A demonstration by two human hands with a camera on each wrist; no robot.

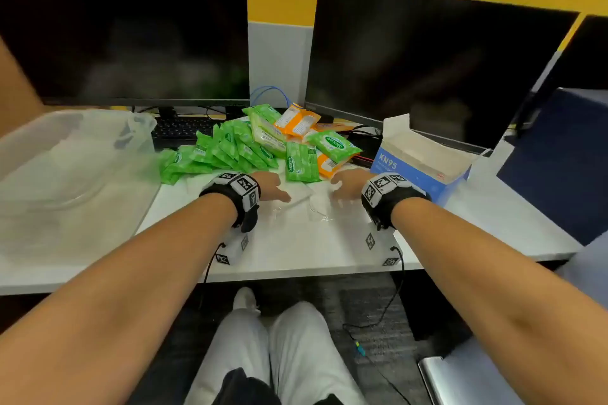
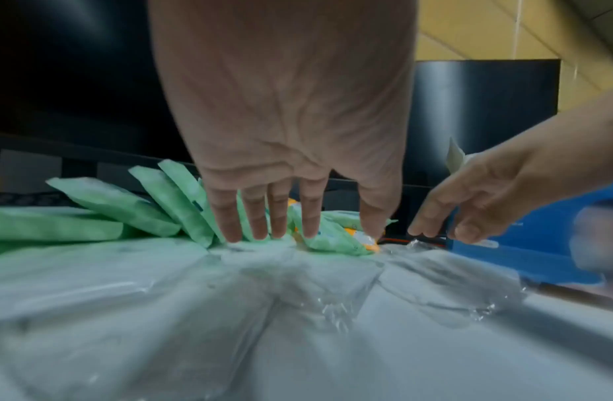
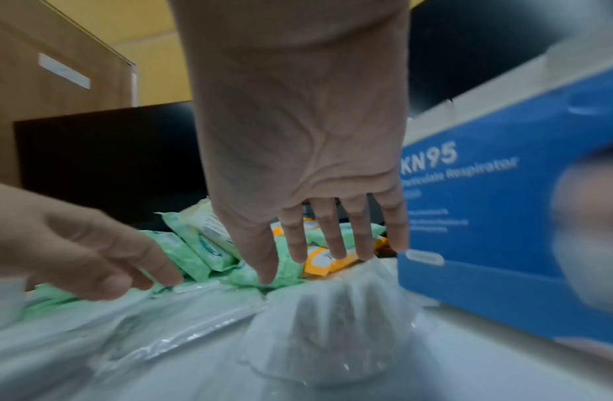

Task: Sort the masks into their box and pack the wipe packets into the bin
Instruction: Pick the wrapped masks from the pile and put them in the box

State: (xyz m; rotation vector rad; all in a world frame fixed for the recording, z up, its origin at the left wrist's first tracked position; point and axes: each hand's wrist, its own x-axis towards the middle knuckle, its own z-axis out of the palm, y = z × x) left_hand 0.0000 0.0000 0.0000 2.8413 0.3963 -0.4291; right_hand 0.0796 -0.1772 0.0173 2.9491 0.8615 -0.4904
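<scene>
A white desk stands before two dark monitors. At its left sits a clear plastic bin with a clear bag in it; at right the blue KN95 box stands open, no masks showing inside. Green and orange wipe packets are heaped between them. The left hand and right hand, fingers spread and straight, reach down over the wrapped white masks just before the heap.

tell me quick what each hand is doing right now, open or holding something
Left hand: open, fingers extended down onto the wrapped masks, gripping nothing.
Right hand: open, fingers extended over the masks, holding nothing.
</scene>
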